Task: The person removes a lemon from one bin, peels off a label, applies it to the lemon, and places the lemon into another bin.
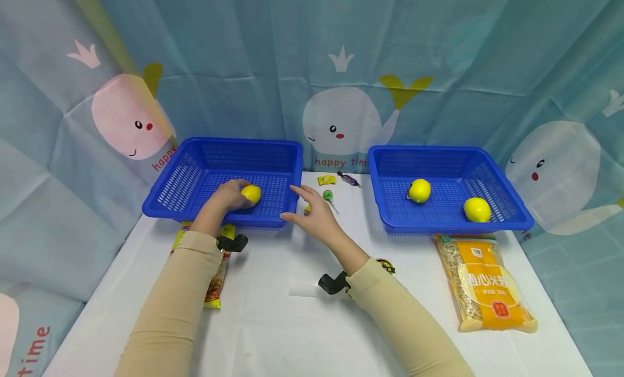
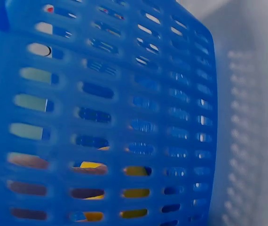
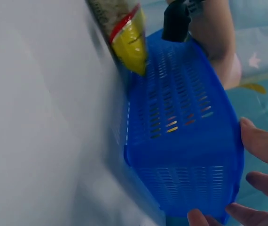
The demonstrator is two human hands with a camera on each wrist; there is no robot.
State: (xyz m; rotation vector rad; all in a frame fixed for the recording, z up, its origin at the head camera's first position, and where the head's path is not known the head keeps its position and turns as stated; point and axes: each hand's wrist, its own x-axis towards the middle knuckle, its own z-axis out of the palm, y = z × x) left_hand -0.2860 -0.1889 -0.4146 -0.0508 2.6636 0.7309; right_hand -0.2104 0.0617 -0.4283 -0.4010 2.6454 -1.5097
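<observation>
The left hand [image 1: 228, 197] reaches over the front wall of the left blue basket [image 1: 195, 149], its fingers curled over a yellow lemon [image 1: 252, 193] that lies on the basket floor near the front right corner. The left wrist view shows only the slotted basket wall [image 2: 124, 94], with yellow glimpsed through the slots.

The right hand [image 1: 314, 217] is spread wide at that basket's front right corner. Its fingers [image 3: 261, 143] are straight and apart, the tips at or just beside the rim, holding nothing; whether they touch it I cannot tell.

On the white table [image 1: 292, 339], sweets and a lollipop [image 1: 327, 195] lie between the baskets. The right blue basket [image 1: 517, 203] holds two lemons [image 1: 419, 190]. A noodle packet [image 1: 485, 282] lies near the right edge, and another yellow packet [image 1: 214, 290] is under the left forearm.
</observation>
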